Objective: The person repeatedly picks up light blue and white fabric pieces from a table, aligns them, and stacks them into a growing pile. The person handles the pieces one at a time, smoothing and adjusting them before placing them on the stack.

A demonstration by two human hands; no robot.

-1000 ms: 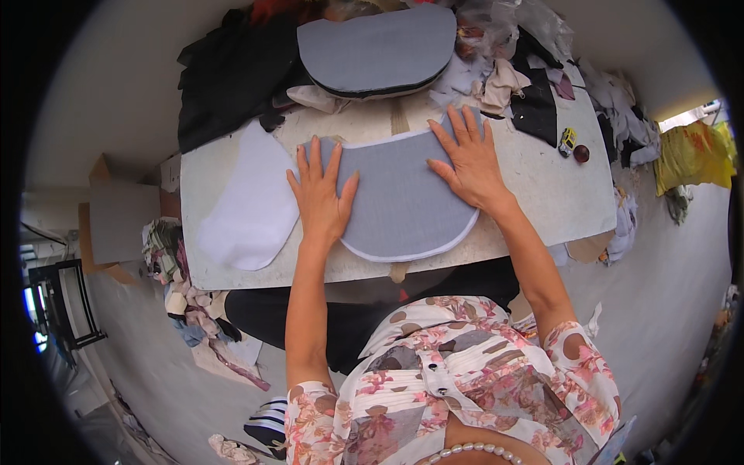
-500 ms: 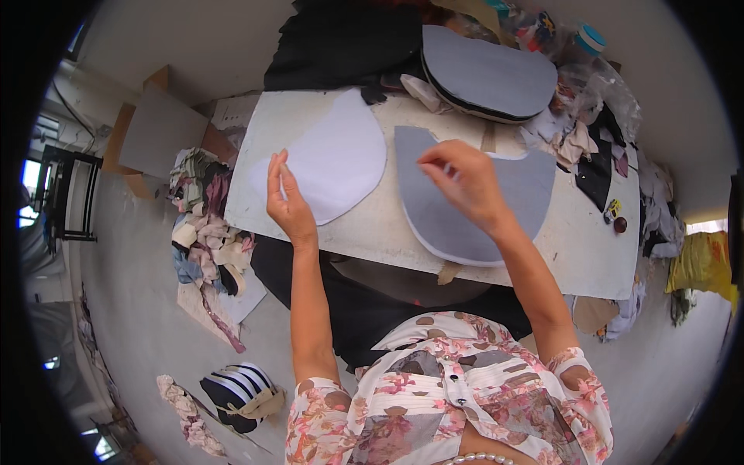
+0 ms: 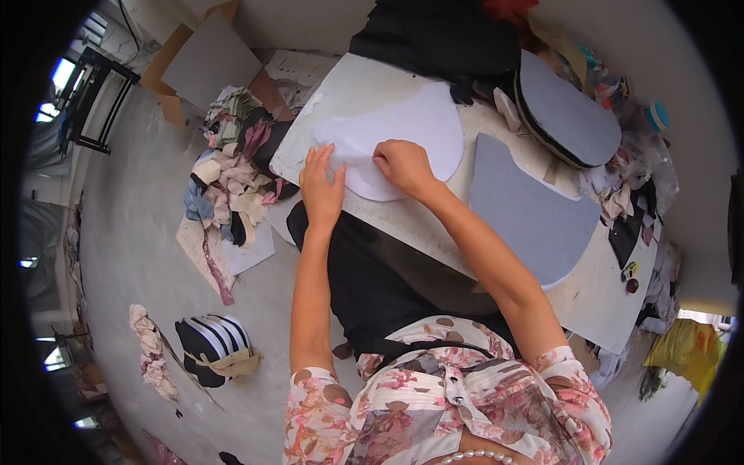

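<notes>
A rounded white fabric piece (image 3: pixel 435 128) lies on the white tabletop, its near part lightly creased between my hands. My left hand (image 3: pixel 322 190) is at the piece's near left edge, fingers stretched out and thumb apart. On its middle, my right hand (image 3: pixel 407 167) has its fingers curled and pinched at the cloth; the fingertips are partly hidden. To the right lies a grey curved panel (image 3: pixel 535 213) with a notched upper edge and a thin pale rim.
Several grey-topped panels (image 3: pixel 570 116) are stacked at the back right, beside black fabric (image 3: pixel 434 35). Fabric scraps (image 3: pixel 232 178) heap up left of the table (image 3: pixel 318 116). A striped black-and-white bundle (image 3: pixel 213 349) sits on the floor. A yellow bag (image 3: pixel 682 353) is at far right.
My right hand has moved left from above the grey panel onto the white piece. The left hand has come down to the white piece's edge. The view has turned, shifting the table rightward.
</notes>
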